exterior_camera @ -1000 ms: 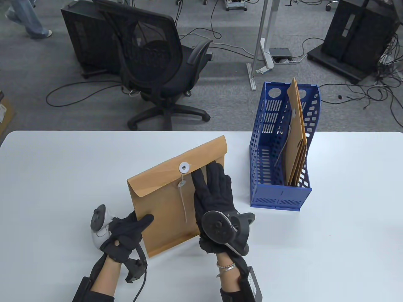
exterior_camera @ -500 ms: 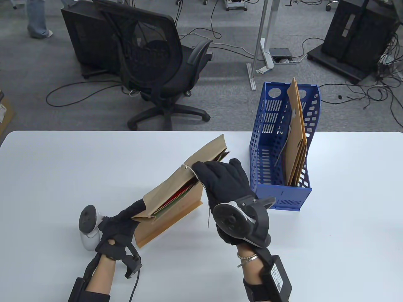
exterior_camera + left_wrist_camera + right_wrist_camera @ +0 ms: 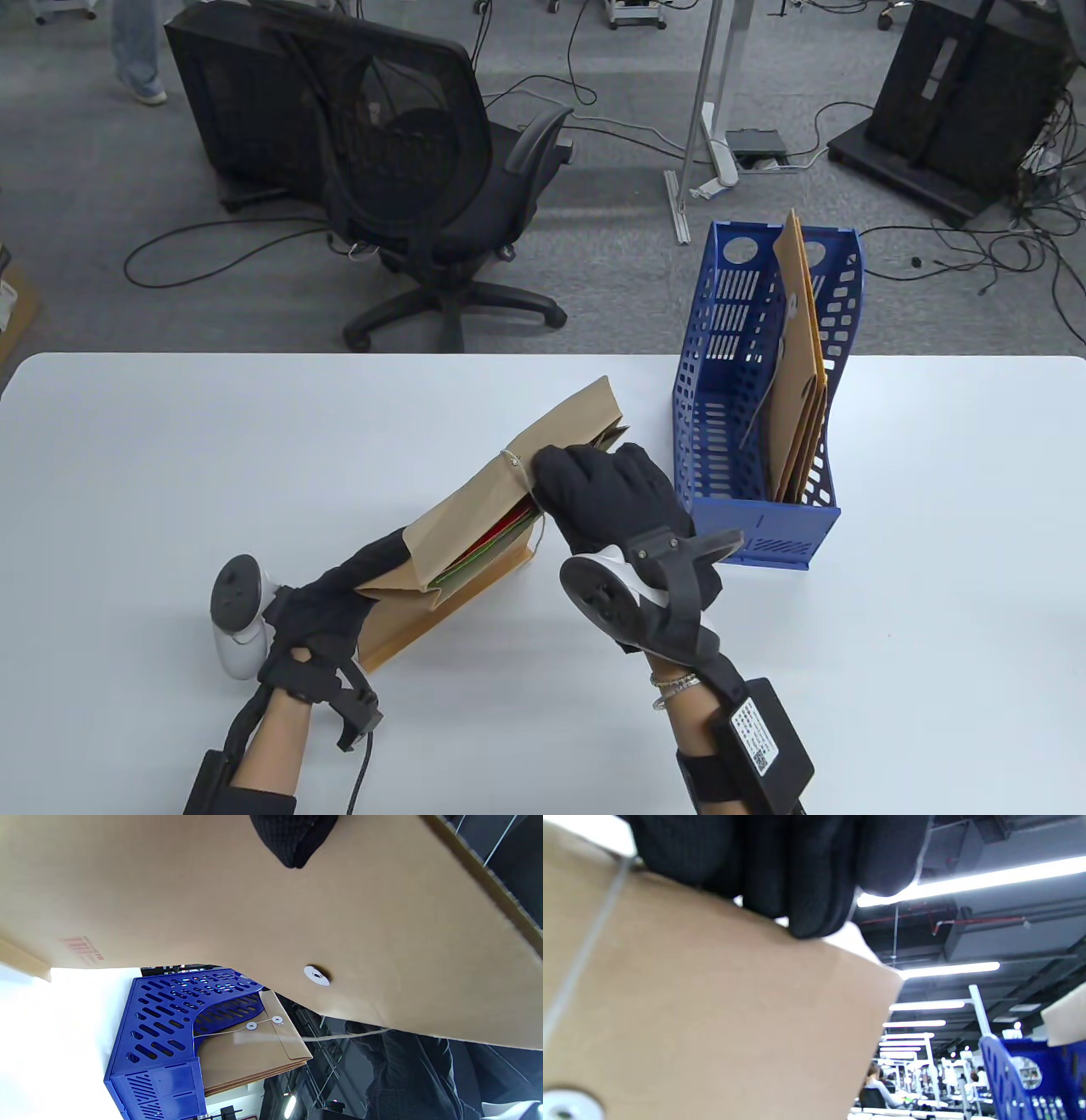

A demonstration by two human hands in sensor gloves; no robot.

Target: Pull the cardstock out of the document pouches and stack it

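Pouch [image 3: 501, 509] now flap-open since a second ago, my left hand [image 3: 327, 607] gripping its corner, right fingers [image 3: 564, 475] curled into its mouth; coloured cardstock [image 3: 492, 539] ready to pull.

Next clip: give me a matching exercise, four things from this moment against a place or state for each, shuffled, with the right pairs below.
Things:
1. open pouch
2. coloured cardstock
3. spare pouches
4. file holder

Places or states:
A. standing upright in the blue holder
B. on the table, right of the hands
C. flap lifted, held between left hand and right hand
D. edges showing inside the pouch mouth

Pairs: 1-C, 2-D, 3-A, 4-B
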